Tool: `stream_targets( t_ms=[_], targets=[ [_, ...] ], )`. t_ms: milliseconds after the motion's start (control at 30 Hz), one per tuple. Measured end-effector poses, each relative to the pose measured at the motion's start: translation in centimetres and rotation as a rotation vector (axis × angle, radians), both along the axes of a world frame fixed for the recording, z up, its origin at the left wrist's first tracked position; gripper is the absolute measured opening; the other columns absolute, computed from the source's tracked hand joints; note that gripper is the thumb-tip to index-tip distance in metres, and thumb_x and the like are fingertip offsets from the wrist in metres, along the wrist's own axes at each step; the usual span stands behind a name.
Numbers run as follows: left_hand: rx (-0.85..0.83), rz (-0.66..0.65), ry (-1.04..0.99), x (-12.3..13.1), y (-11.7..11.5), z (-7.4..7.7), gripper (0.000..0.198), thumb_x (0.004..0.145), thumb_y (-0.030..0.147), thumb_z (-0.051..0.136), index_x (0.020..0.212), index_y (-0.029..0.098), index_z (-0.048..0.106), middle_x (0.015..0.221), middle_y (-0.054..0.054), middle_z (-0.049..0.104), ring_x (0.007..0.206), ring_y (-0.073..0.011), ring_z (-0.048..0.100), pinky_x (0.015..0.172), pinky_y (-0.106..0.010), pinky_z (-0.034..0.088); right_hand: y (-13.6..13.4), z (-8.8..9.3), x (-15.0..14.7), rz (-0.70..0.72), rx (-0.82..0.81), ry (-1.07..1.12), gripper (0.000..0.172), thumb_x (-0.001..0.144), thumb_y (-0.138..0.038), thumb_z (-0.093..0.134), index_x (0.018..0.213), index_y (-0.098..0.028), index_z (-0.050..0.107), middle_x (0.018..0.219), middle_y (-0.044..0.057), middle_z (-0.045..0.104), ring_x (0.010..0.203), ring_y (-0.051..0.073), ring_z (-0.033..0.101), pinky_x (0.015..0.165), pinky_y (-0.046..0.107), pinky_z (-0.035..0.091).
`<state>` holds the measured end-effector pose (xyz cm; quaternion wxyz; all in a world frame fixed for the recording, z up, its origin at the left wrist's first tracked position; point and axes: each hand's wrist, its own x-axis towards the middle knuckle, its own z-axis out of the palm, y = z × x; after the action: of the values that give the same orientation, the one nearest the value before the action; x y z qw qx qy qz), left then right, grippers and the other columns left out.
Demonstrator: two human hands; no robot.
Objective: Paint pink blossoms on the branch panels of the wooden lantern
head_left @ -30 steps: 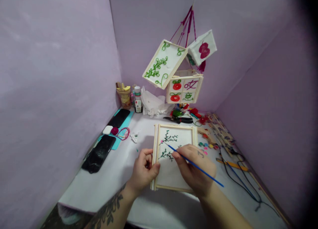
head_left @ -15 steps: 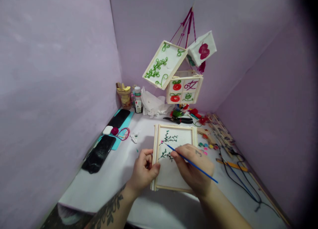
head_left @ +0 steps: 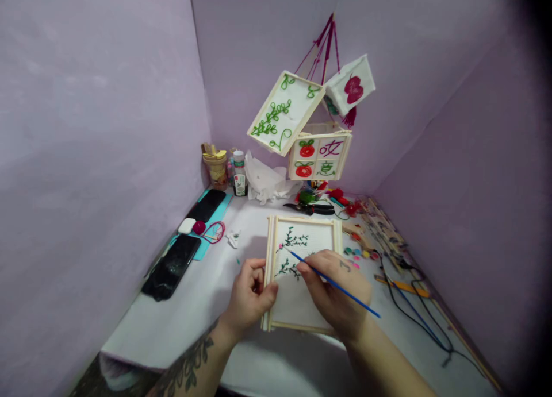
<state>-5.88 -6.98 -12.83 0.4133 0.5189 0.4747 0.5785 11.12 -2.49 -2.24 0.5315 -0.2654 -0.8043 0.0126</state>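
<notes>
A white panel with a pale wooden frame (head_left: 297,302) is tilted up over the table, with dark green branches (head_left: 295,239) painted on its upper half. My left hand (head_left: 250,296) grips the frame's left edge, thumb on the front and fingers curled behind. Pinched in my right hand (head_left: 338,290) is a thin blue paintbrush (head_left: 345,292). Its tip is at the upper left branch, close to a small pink spot (head_left: 280,246). The right hand covers part of the panel's right side.
Pliers (head_left: 317,208) lie behind the panel. Small paint pots (head_left: 365,254) and black cables (head_left: 431,328) are at the right. Two phones (head_left: 172,268) and a yarn ball (head_left: 199,228) lie left. Decorated framed boxes (head_left: 321,155) hang above the table; crumpled white paper (head_left: 267,181) sits at the back.
The brush has shifted very slightly, its rear end a little lower and further right, its tip slightly right of the pink spot. My left hand and the panel stay in place.
</notes>
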Motion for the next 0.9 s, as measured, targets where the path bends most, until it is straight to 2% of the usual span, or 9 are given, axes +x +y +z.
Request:
stream_targets(
  t_ms=[200,367,467,600,667,767,833,900],
  targets=[
    [-0.023,0.006,0.004,0.0,0.0,0.1,0.047,0.082,0.054,0.068,0.107,0.019,0.048,0.064,0.007,0.046,0.054,-0.0098,0.042,0.051,-0.021,0.034,-0.1,-0.3,0.3,0.002,-0.030,0.063,0.011,0.090,-0.011,0.060,0.083,-0.020,0.061,0.065,0.000,0.063,0.057,0.011,0.059,0.057,0.024,0.050],
    [-0.042,0.044,0.028,-0.1,0.0,0.0,0.041,0.083,0.048,0.067,0.106,0.020,0.049,0.064,0.007,0.045,0.055,-0.0103,0.043,0.053,-0.022,0.035,-0.2,-1.3,0.7,0.044,-0.026,0.340,0.007,0.090,-0.016,0.059,0.086,-0.021,0.062,0.064,0.000,0.061,0.055,0.015,0.059,0.052,0.030,0.051],
    [-0.025,0.048,0.038,-0.2,0.2,0.0,0.040,0.082,0.045,0.066,0.107,0.019,0.049,0.064,0.007,0.045,0.056,-0.0107,0.043,0.053,-0.023,0.036,-0.1,-0.9,0.9,0.037,-0.003,0.553,0.007,0.092,-0.023,0.059,0.084,-0.022,0.060,0.060,-0.002,0.057,0.049,0.014,0.056,0.048,0.031,0.049],
    [-0.014,0.069,0.060,-0.3,0.4,0.5,0.039,0.081,0.041,0.067,0.106,0.018,0.049,0.063,0.008,0.043,0.056,-0.0108,0.043,0.054,-0.023,0.036,0.4,0.4,2.1,-0.089,-0.006,0.825,0.009,0.088,-0.028,0.067,0.086,-0.020,0.063,0.063,-0.002,0.061,0.049,0.013,0.058,0.046,0.028,0.050],
    [-0.008,0.082,0.073,-0.3,0.5,0.8,0.038,0.079,0.040,0.067,0.105,0.018,0.049,0.063,0.009,0.043,0.055,-0.0108,0.043,0.054,-0.023,0.036,0.5,0.3,3.3,-0.157,-0.078,0.877,0.007,0.088,-0.026,0.067,0.090,-0.019,0.067,0.066,-0.001,0.065,0.049,0.012,0.060,0.046,0.025,0.050],
    [0.003,0.107,0.100,-0.3,0.6,1.3,0.038,0.077,0.038,0.067,0.104,0.018,0.050,0.061,0.009,0.041,0.054,-0.0108,0.043,0.054,-0.023,0.035,-0.4,-1.8,5.0,-0.212,-0.209,0.787,0.010,0.090,-0.023,0.064,0.097,-0.018,0.071,0.074,0.002,0.072,0.056,0.013,0.067,0.051,0.026,0.055],
    [0.013,0.124,0.123,-0.2,0.7,1.6,0.037,0.076,0.036,0.067,0.103,0.018,0.051,0.060,0.010,0.040,0.054,-0.0107,0.043,0.055,-0.023,0.035,-1.8,-4.2,5.6,-0.273,-0.246,0.626,0.017,0.091,-0.023,0.062,0.104,-0.019,0.072,0.088,0.006,0.076,0.071,0.017,0.073,0.065,0.030,0.061],
    [0.022,0.133,0.140,-0.1,0.8,1.9,0.035,0.075,0.034,0.067,0.102,0.018,0.052,0.059,0.010,0.040,0.054,-0.0106,0.042,0.056,-0.023,0.036,-3.5,-6.7,5.5,-0.303,-0.304,0.424,0.030,0.092,-0.025,0.060,0.121,-0.020,0.067,0.105,0.010,0.076,0.090,0.020,0.075,0.079,0.036,0.063]
  ],
)
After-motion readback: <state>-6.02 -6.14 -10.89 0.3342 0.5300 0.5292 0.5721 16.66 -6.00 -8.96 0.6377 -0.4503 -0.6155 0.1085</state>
